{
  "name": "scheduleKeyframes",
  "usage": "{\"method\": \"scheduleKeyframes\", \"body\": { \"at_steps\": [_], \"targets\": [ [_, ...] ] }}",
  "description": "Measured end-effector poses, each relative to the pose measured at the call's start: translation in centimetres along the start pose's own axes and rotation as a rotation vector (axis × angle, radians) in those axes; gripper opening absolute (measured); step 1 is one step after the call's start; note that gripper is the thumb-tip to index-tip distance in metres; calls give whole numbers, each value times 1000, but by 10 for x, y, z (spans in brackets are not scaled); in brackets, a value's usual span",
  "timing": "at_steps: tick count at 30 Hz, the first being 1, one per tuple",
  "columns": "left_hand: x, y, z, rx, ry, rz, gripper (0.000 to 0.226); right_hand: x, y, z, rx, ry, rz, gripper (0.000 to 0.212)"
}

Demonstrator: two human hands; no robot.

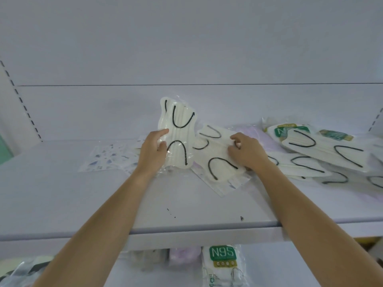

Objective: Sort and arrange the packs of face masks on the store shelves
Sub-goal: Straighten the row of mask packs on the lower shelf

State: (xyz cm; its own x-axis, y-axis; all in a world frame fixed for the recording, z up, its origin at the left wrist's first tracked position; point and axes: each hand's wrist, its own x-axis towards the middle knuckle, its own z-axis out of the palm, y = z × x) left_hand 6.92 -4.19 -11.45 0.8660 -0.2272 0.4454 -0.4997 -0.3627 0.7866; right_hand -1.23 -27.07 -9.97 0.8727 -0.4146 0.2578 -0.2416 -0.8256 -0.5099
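Observation:
My left hand (154,149) grips a clear pack of cream masks with black ear loops (178,133) and holds it upright above the white shelf (186,210). Just to its right, my right hand (246,151) pinches the upper edge of a second cream mask pack (215,154), which lies flat on the shelf over other packs. Farther right, several similar cream packs (323,150) lie in a loose pile, with a green-labelled N95 pack (288,130) behind them.
A flat patterned mask pack (107,158) lies on the shelf to the left. A lilac pack (255,131) shows behind my right hand. On the shelf below hang an N95 pack (222,264), a lilac pack (184,255) and a dark-and-white pack (24,270).

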Motion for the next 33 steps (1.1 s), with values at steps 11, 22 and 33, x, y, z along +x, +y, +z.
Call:
{"method": "scheduleKeyframes", "body": {
  "at_steps": [11, 22, 33],
  "targets": [
    [-2, -3, 8, 52, -65, -46, 48, 4, 6, 4, -159, -85, -67, 52],
    [1, 1, 8, 43, 96, -30, 52, 8, 0, -2, 275, 454, 114, 30],
    [-9, 20, 29, -31, -77, 109, 49, -10, -31, 26, 18, -98, -474, 35]
  ]
}}
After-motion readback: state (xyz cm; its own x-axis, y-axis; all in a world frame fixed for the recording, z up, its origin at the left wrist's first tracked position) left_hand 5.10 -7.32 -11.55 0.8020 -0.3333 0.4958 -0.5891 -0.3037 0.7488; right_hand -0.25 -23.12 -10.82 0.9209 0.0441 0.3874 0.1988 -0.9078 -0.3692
